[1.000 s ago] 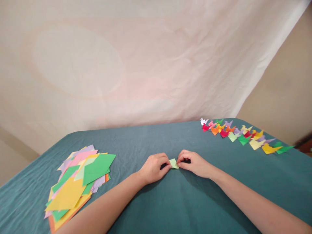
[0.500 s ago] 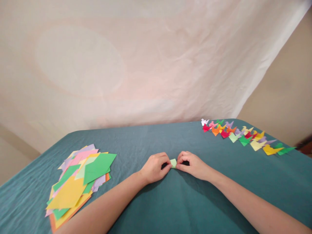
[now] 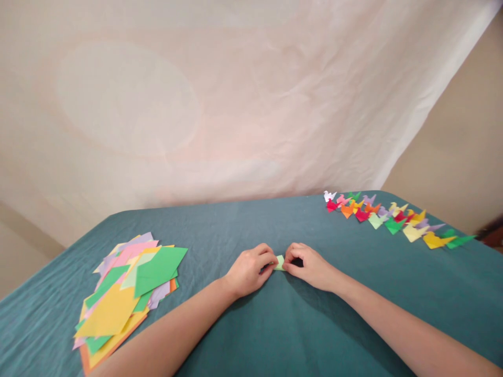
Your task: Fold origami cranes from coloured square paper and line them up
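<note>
A small light green piece of folded paper (image 3: 280,263) is pinched between my two hands, just above or on the cloth in the middle of the table. My left hand (image 3: 253,267) is closed, thumb and fingertips on the paper's left side. On its right side, the thumb and fingers of my right hand (image 3: 308,266) pinch the paper's edge. Fingers cover both sides of the paper, so only its middle shows and the exact fold is hidden.
Loose sheets of coloured paper (image 3: 113,311) lie in an overlapping pile at the left. Several small folded paper birds (image 3: 393,224) stand in rows at the far right edge. A dark green cloth (image 3: 236,225) covers the table; a pale sheet (image 3: 251,104) hangs behind it.
My left fingers have shifted slightly right over the light green paper, so less of it shows. The right hand has barely moved.
</note>
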`<state>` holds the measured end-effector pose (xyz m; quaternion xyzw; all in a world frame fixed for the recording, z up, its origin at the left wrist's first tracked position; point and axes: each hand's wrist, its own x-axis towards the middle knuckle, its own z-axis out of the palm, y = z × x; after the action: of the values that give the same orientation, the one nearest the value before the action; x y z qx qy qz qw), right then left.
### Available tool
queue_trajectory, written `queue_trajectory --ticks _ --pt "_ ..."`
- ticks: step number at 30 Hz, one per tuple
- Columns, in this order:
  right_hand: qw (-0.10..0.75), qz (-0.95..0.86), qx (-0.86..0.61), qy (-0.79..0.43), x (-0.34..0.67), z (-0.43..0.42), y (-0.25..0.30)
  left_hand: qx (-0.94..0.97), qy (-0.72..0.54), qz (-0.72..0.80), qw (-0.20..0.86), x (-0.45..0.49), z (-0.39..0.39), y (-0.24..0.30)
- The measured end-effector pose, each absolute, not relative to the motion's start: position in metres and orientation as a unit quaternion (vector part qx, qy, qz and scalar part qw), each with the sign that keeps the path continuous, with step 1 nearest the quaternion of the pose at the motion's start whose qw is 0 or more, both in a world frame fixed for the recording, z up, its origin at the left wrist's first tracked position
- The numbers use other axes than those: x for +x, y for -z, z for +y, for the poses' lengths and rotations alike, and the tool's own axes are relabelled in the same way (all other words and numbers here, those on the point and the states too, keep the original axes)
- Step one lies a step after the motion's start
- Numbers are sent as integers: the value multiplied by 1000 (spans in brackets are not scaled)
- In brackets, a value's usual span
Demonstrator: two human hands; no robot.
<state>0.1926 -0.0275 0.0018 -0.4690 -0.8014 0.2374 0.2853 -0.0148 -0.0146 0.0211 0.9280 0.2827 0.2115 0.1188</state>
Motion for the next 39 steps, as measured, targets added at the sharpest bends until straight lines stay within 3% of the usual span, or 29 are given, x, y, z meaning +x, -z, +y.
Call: queue_trajectory --ticks 12,30,39 --pt "284 -804 -470 -228 192 -27 0 963 -83 245 -74 -9 -27 -24" --pt "333 -808 -415 -252 202 -31 -1 959 -58 268 -69 -6 -45 -23" --pt "302 -876 -362 -104 206 -36 3 955 -80 284 -33 -10 -46 -21"
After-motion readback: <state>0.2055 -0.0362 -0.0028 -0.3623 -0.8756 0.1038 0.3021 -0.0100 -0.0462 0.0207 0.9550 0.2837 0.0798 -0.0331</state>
